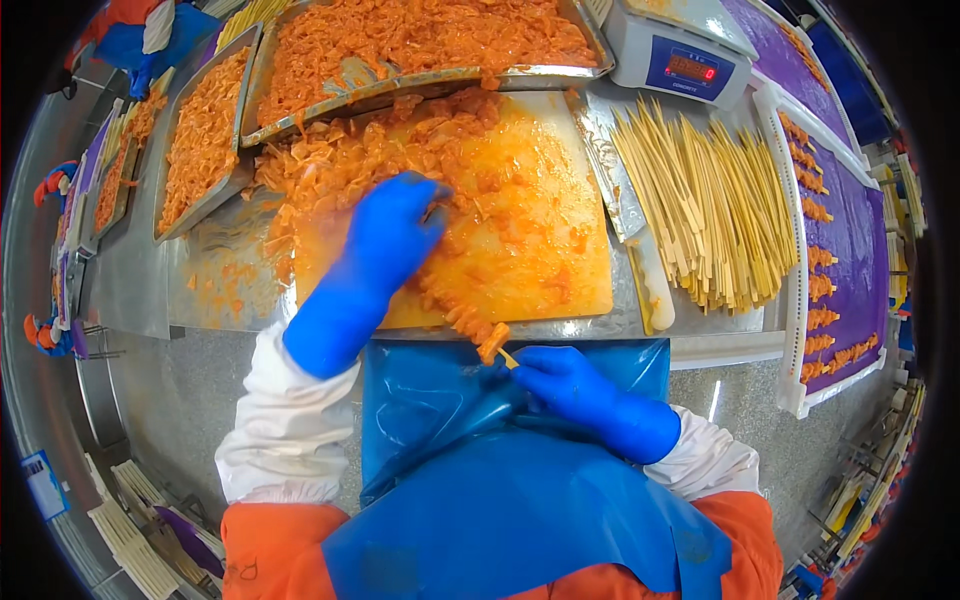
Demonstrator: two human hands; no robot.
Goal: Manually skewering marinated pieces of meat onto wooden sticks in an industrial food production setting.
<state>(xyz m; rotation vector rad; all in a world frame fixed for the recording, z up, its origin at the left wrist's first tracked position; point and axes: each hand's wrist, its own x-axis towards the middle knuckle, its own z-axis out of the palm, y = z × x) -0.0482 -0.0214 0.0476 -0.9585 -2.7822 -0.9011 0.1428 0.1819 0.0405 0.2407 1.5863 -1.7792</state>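
Along a grey metal worktable (130,285), gloved hands at a skewer (477,331) of orange meat.
The skewer spans the near edge of a yellow cutting board (565,225), its bare end pinched in the fingers of the right hand (565,385) before a blue apron (480,500); the left hand (395,230) is over the board, fingers curled, though whether they grip anything I cannot tell. Orange smears wet the board, loose meat (350,150) heaped toward its far left, below a metal pan (560,76). Rightward lie a white-handled knife (655,285), wooden sticks (700,200), a scale (690,55) and a purple-lined tray (860,240) of skewered pieces. Speckled floor (180,395) shows beneath; a co-worker (155,30) stands far left.
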